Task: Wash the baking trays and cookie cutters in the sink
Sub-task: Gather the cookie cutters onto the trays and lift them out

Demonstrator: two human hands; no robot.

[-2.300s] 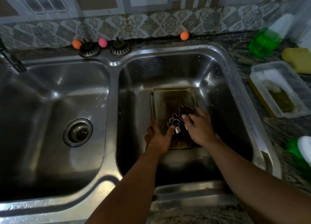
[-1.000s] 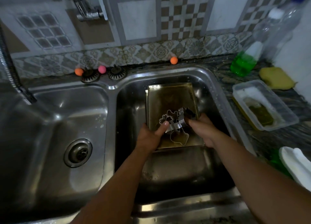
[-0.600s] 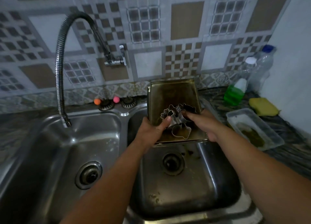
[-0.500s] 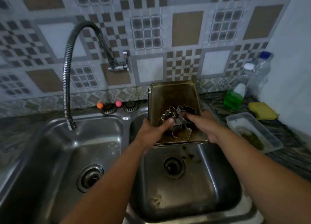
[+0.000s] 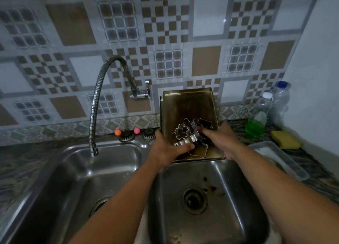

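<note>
Centre of frame, above the right sink basin (image 5: 238, 198): stacked baking trays (image 5: 189, 106) held up clear of it. Left hand (image 5: 165, 150) gripping the lower left edge, thumb pinning cookie cutters (image 5: 190, 133) on top. Right hand (image 5: 222, 139) gripping the lower right edge, fingers over the cutters. Upper left: flexible faucet (image 5: 97, 104).

- Dark speckled countertop (image 5: 315, 172) carries a double steel sink (image 5: 102, 172).
- On it, right: clear plastic container (image 5: 282, 159), yellow sponge (image 5: 285, 139), green soap bottle (image 5: 256, 122).
</note>
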